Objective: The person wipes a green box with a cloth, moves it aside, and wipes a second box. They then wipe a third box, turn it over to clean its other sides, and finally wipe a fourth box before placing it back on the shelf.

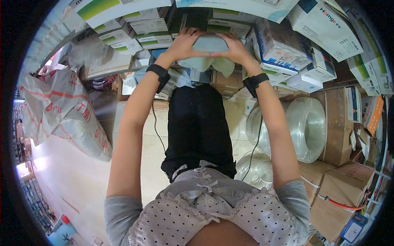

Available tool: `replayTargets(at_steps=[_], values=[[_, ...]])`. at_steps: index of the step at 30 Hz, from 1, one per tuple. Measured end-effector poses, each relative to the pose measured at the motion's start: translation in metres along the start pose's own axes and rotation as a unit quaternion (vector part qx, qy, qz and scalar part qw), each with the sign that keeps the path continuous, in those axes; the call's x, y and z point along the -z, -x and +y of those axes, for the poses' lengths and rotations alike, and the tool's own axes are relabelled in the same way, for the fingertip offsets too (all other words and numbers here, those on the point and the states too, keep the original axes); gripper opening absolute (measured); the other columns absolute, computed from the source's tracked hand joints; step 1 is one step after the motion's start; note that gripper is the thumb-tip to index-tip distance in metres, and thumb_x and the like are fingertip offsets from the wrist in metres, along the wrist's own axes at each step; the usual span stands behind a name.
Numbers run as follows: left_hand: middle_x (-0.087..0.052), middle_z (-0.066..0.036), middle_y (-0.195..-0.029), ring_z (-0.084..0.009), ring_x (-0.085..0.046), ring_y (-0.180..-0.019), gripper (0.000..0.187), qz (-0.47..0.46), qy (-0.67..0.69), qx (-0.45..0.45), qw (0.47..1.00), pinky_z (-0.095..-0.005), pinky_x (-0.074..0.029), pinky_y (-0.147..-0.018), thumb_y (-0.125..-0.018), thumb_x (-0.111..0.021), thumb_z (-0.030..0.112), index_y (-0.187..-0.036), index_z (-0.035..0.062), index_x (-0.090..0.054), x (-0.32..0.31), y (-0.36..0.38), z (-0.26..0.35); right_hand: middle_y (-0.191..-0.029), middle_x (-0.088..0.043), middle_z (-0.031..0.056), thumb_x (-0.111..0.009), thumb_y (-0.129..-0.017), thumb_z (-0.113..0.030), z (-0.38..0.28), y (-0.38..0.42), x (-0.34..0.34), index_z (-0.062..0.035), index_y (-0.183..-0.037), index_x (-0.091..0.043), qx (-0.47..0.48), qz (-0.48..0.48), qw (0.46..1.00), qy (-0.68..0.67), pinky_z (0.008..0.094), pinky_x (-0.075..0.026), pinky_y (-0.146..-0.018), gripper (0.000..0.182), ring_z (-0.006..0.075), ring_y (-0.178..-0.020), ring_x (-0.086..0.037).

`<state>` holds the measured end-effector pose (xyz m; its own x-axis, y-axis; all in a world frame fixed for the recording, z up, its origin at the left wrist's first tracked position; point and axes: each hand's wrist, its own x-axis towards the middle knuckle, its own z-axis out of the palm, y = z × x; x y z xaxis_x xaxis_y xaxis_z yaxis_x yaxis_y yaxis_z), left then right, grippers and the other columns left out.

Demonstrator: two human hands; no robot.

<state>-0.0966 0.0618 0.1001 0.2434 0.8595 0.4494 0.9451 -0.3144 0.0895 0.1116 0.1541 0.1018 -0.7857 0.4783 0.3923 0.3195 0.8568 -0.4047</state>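
Note:
Both my arms reach forward to a shelf stacked with boxes. My left hand [183, 45] and my right hand [236, 48] grip the two ends of a pale blue-green soft packet [210, 44]. A pale green cloth-like piece [205, 64] hangs below the packet. Each wrist wears a black band with a thin cable running down toward my body. The packet sits level with white and green boxes [155, 40] on the shelf.
White cartons [324, 26] fill the shelves above and to the right. Coils of clear tubing [308, 127] and brown cardboard boxes [342, 192] stand on the right. A large white printed sack [69, 110] lies on the left, on a pale tiled floor [78, 180].

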Motion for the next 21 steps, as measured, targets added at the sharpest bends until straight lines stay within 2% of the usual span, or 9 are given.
replayTargets(at_steps=[2,5,8,11,14,17,20,21], values=[[-0.044,-0.02,-0.118,-0.0404,-0.038,-0.114,0.093,-0.024,-0.044,-0.007,0.999,-0.0463,-0.037,-0.092,-0.056,-0.067,0.064,-0.127,0.0103,-0.04,0.007,0.005,0.004,-0.121,-0.049,0.0193,-0.07,-0.064,-0.048,-0.005,0.002,0.006,-0.0027,-0.121,-0.047,0.022,-0.02,0.996,0.084,0.0393,-0.035,-0.095,0.076,0.0343,-0.113,-0.044],[-0.041,-0.022,-0.122,-0.0419,-0.036,-0.116,0.106,-0.098,-0.001,0.021,0.995,-0.0478,-0.036,-0.093,-0.047,-0.07,0.067,-0.13,0.0113,-0.034,0.013,0.001,0.005,-0.125,-0.045,0.019,-0.07,-0.063,-0.049,-0.009,-0.002,0.014,-0.0045,-0.123,-0.045,0.004,-0.09,0.995,0.034,0.0397,-0.035,-0.096,0.079,0.0347,-0.116,-0.041],[-0.044,-0.021,-0.119,-0.0406,-0.038,-0.115,0.099,-0.071,0.006,0.042,0.997,-0.0468,-0.036,-0.094,-0.052,-0.068,0.066,-0.128,0.0096,-0.038,0.006,0.0,0.004,-0.12,-0.05,0.0193,-0.068,-0.065,-0.05,0.001,-0.002,0.002,-0.0051,-0.121,-0.048,-0.036,-0.038,0.998,-0.02,0.0393,-0.037,-0.093,0.075,0.0342,-0.112,-0.046],[-0.051,-0.02,-0.111,-0.037,-0.045,-0.109,0.086,-0.075,0.076,0.089,0.99,-0.044,-0.04,-0.089,-0.059,-0.066,0.064,-0.12,0.0062,-0.048,0.004,-0.006,0.002,-0.107,-0.058,0.0182,-0.062,-0.067,-0.057,0.007,-0.003,-0.011,-0.01,-0.117,-0.053,-0.069,0.022,0.996,-0.045,0.0409,-0.042,-0.087,0.069,0.0361,-0.099,-0.055],[-0.059,-0.019,-0.095,-0.034,-0.055,-0.095,0.068,-0.009,0.092,0.128,0.987,-0.0411,-0.046,-0.079,-0.067,-0.062,0.06,-0.105,0.0041,-0.058,-0.001,-0.008,0.002,-0.097,-0.062,0.018,-0.057,-0.074,-0.053,0.005,-0.002,-0.016,-0.0096,-0.105,-0.06,-0.082,0.081,0.992,-0.05,0.0405,-0.046,-0.08,0.054,0.0367,-0.092,-0.057],[-0.061,-0.019,-0.086,-0.0337,-0.059,-0.084,0.059,0.037,0.084,0.151,0.984,-0.0408,-0.048,-0.071,-0.07,-0.061,0.058,-0.095,0.0034,-0.063,0.005,-0.015,0.01,-0.09,-0.063,0.0182,-0.055,-0.076,-0.053,0.001,-0.008,-0.017,-0.0085,-0.1,-0.063,-0.111,0.111,0.987,0.011,0.0412,-0.047,-0.077,0.051,0.037,-0.086,-0.059],[-0.062,-0.02,-0.084,-0.0344,-0.06,-0.08,0.056,0.07,0.068,0.163,0.982,-0.0396,-0.049,-0.07,-0.073,-0.059,0.055,-0.092,0.003,-0.064,-0.006,-0.018,0.008,-0.091,-0.062,0.0189,-0.054,-0.077,-0.053,0.013,-0.013,-0.026,-0.0075,-0.099,-0.063,-0.128,0.125,0.983,0.045,0.0419,-0.046,-0.077,0.051,0.0372,-0.087,-0.058],[-0.061,-0.02,-0.088,-0.0346,-0.059,-0.083,0.059,0.056,0.073,0.169,0.981,-0.0395,-0.048,-0.072,-0.071,-0.06,0.057,-0.095,0.0031,-0.063,-0.007,-0.018,0.007,-0.093,-0.062,0.0197,-0.054,-0.076,-0.055,0.012,-0.012,-0.023,-0.0074,-0.102,-0.062,-0.122,0.111,0.986,0.024,0.0418,-0.046,-0.079,0.055,0.0373,-0.089,-0.058]])
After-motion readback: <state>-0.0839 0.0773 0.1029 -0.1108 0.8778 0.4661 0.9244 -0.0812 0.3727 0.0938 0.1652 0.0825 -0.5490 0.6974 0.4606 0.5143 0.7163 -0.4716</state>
